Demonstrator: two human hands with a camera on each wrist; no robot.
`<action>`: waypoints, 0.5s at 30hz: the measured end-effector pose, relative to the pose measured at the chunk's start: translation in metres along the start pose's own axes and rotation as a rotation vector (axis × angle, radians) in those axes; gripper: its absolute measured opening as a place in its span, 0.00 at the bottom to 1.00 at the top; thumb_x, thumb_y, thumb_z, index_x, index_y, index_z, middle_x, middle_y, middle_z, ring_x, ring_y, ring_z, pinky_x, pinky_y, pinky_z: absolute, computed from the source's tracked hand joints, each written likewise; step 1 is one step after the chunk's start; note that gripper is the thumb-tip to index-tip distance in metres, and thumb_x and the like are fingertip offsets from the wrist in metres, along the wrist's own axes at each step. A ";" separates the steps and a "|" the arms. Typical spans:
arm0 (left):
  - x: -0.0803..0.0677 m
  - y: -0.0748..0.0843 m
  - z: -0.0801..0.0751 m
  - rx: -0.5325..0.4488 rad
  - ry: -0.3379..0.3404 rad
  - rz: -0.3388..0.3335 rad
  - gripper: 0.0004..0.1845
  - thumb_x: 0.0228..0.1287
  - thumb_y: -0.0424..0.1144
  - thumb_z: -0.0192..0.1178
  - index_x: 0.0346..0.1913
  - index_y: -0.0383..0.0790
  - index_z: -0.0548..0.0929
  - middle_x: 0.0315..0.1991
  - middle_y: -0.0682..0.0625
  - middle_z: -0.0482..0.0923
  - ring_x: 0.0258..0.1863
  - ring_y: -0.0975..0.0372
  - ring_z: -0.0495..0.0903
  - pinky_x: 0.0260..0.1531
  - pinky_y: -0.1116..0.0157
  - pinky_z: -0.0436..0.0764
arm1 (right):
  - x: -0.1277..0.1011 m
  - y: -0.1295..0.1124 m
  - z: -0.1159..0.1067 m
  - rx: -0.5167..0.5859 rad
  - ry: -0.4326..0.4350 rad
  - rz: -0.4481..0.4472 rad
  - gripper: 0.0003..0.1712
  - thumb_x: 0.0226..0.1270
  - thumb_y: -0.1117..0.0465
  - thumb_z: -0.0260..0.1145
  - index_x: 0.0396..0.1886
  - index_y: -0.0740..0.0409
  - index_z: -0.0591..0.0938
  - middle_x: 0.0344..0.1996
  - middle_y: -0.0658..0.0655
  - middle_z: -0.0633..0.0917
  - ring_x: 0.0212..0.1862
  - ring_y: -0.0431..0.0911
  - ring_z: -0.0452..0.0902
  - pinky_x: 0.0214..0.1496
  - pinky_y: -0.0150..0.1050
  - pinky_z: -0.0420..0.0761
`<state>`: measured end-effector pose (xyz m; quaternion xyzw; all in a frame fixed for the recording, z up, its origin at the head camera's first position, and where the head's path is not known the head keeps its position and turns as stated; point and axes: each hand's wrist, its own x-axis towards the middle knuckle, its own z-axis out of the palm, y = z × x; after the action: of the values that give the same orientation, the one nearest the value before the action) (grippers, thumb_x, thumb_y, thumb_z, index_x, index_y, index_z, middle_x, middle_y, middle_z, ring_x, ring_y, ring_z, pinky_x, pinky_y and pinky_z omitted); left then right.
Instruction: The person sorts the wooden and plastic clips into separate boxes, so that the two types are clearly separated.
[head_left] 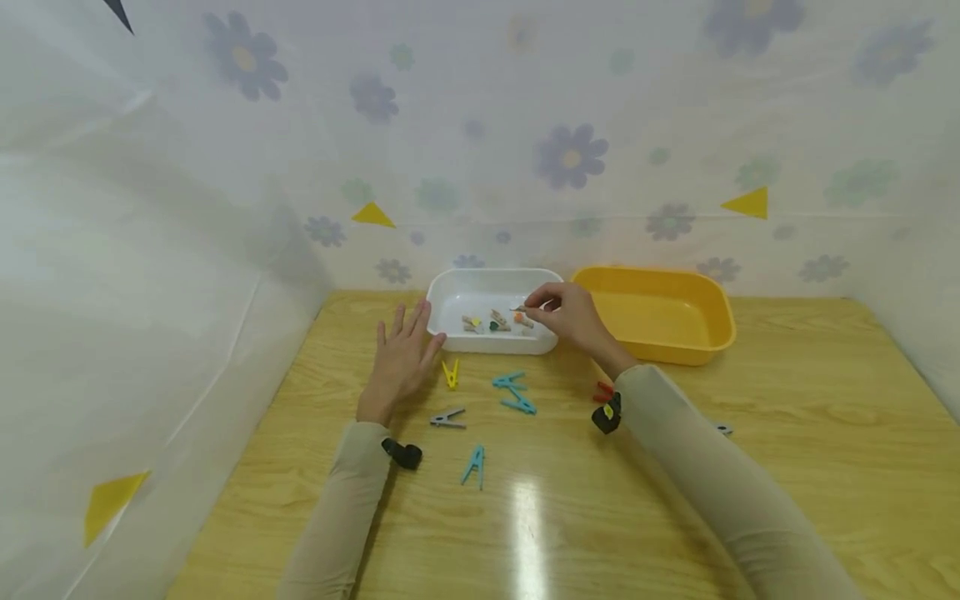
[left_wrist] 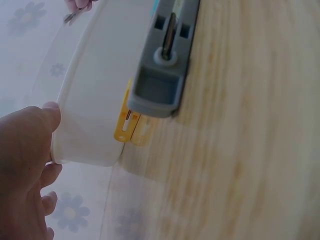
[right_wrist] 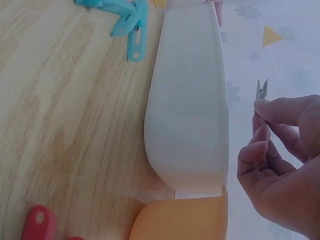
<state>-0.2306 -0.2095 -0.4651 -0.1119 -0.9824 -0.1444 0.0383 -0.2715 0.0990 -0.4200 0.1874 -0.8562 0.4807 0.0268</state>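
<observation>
My right hand [head_left: 573, 317] pinches a small clothespin [right_wrist: 261, 89] between thumb and fingertip, its prongs pointing away from me, above the rim of the white tray [head_left: 495, 344]. My left hand [head_left: 402, 354] lies spread and relaxed, touching that tray's near left corner. The tray's right end sits just beside the orange-yellow tub [head_left: 667, 354]; whether their lips touch, I can't quite tell. Between me and the trays, the glossy wood-grain table [head_left: 375, 525] leaves gaps for my wrists around a yellow clip [head_left: 451, 375], a grey clip [head_left: 447, 418], blue clips [head_left: 519, 403] and a red clip [head_left: 602, 392], all smooth and plastic-looking. Little wooden pegs [head_left: 500, 327] with coloured bits lie inside the round-cornered white tray.
</observation>
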 end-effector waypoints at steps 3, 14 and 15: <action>-0.001 0.000 0.001 0.002 0.005 0.002 0.40 0.82 0.63 0.29 0.84 0.42 0.45 0.84 0.47 0.44 0.82 0.48 0.34 0.74 0.35 0.38 | 0.006 0.002 0.003 -0.003 -0.002 0.003 0.06 0.69 0.64 0.71 0.41 0.63 0.89 0.40 0.60 0.88 0.39 0.53 0.81 0.45 0.45 0.81; -0.006 -0.001 0.004 -0.013 0.029 -0.004 0.40 0.82 0.63 0.32 0.84 0.41 0.47 0.83 0.47 0.44 0.82 0.47 0.36 0.74 0.36 0.34 | 0.032 0.008 0.013 -0.021 -0.008 0.045 0.06 0.69 0.65 0.71 0.41 0.64 0.89 0.41 0.62 0.88 0.41 0.53 0.81 0.48 0.46 0.82; -0.006 -0.001 0.005 -0.011 0.032 -0.002 0.40 0.82 0.63 0.32 0.84 0.41 0.47 0.83 0.47 0.44 0.82 0.46 0.36 0.74 0.35 0.35 | 0.034 0.009 0.013 -0.021 -0.008 0.040 0.06 0.69 0.65 0.72 0.41 0.64 0.89 0.41 0.62 0.88 0.42 0.54 0.81 0.49 0.46 0.83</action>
<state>-0.2252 -0.2099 -0.4707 -0.1087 -0.9810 -0.1514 0.0532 -0.3041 0.0822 -0.4267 0.1717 -0.8650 0.4713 0.0157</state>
